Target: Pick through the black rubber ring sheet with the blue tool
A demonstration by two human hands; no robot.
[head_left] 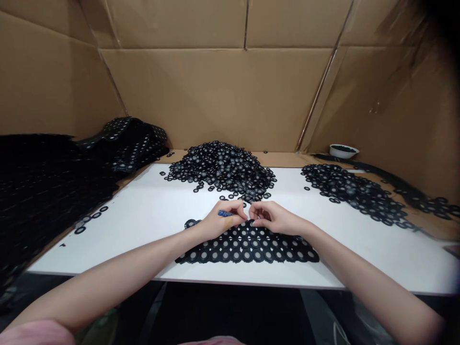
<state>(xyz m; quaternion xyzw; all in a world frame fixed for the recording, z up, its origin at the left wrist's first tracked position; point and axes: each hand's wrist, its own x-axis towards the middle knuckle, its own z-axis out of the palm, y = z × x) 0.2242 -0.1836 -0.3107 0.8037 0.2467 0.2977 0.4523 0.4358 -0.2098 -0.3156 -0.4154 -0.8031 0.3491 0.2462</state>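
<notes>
The left hand partly hides the slim blue object it holds.

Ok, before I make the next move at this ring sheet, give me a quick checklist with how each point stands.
1. Blue tool held in the left hand: ok, the grip is closed around it.
2. Tool's tip in sight: not ok, the fingers hide it.
3. Right hand at the work: ok, it is over the sheet's far edge, facing the left.
4. Right grip closed on a ring: cannot tell, the fingertips are too small to read.
5. Ring sheet on the white table: ok, it appears to lie flat.
6. Loose rings well away from the hands: not ok, some lie just beyond them.
</notes>
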